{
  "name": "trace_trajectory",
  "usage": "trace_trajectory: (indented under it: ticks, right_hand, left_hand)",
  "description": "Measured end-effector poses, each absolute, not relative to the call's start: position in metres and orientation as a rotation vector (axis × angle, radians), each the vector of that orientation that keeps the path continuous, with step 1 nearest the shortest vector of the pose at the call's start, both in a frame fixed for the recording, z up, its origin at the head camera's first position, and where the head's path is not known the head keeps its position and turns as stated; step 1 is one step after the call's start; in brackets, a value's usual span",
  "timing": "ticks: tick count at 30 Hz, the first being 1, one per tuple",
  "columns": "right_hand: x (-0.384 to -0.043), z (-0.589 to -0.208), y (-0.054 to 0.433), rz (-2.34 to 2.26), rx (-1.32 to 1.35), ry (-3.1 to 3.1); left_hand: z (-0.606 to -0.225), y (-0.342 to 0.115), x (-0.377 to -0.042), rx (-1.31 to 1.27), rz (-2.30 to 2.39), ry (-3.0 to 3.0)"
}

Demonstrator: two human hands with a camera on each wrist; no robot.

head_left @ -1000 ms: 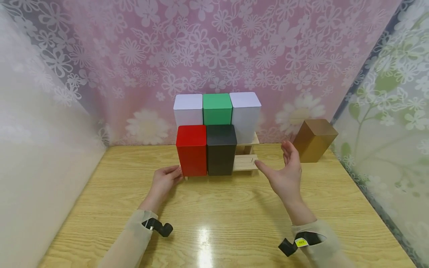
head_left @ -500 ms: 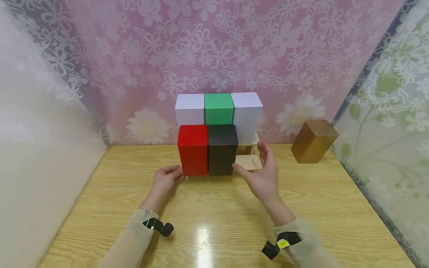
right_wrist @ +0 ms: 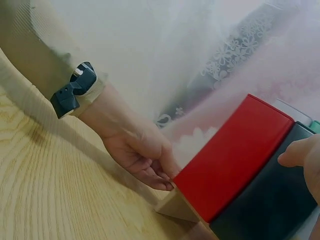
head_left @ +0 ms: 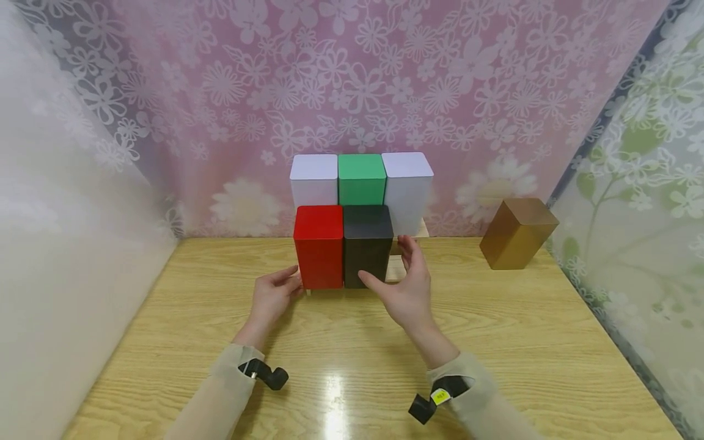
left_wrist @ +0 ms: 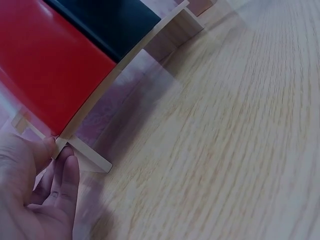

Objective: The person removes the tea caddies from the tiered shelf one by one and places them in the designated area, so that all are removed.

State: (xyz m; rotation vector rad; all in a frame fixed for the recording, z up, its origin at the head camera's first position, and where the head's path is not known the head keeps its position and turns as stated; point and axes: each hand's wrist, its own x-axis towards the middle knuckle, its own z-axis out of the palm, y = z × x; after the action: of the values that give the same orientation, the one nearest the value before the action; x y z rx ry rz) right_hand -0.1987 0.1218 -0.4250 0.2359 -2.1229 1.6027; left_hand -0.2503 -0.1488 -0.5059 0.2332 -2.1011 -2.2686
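Observation:
A small wooden step rack (head_left: 397,269) holds upright boxes on two levels. On the lower front step stand a red box (head_left: 319,247) and a black box (head_left: 366,247). Behind them are a white box (head_left: 315,177), a green box (head_left: 361,177) and a second white box (head_left: 408,189). My left hand (head_left: 272,296) pinches the rack's front left corner; the left wrist view shows thumb and fingers on its wood edge (left_wrist: 61,145). At the black box's right side is my right hand (head_left: 407,293), thumb across its front, fingers extended; contact is unclear.
A gold-brown box (head_left: 519,235) stands apart on the table at the right, near the back edge. The wood-grain table (head_left: 341,366) meets a pink flowered curtain (head_left: 352,91) behind the rack. Pale walls or sheets flank both sides.
My right hand has moved left, from beside the rack's free lower right step to the black box. My left hand has stayed at the rack's corner, and the boxes have kept their places.

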Motion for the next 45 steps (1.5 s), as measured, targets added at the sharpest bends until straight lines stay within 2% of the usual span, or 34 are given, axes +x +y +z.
trace_trajectory:
  ticks: [24, 45]
  right_hand:
    - [-0.218, -0.443, 0.097, 1.479, 0.153, -2.119]
    - [-0.219, -0.452, 0.085, 1.381, 0.101, -2.05]
  left_hand:
    - [-0.509, -0.144, -0.254, 0.184, -2.167, -2.138]
    - [-0.506, -0.148, -0.251, 0.23, -2.122, -2.181]
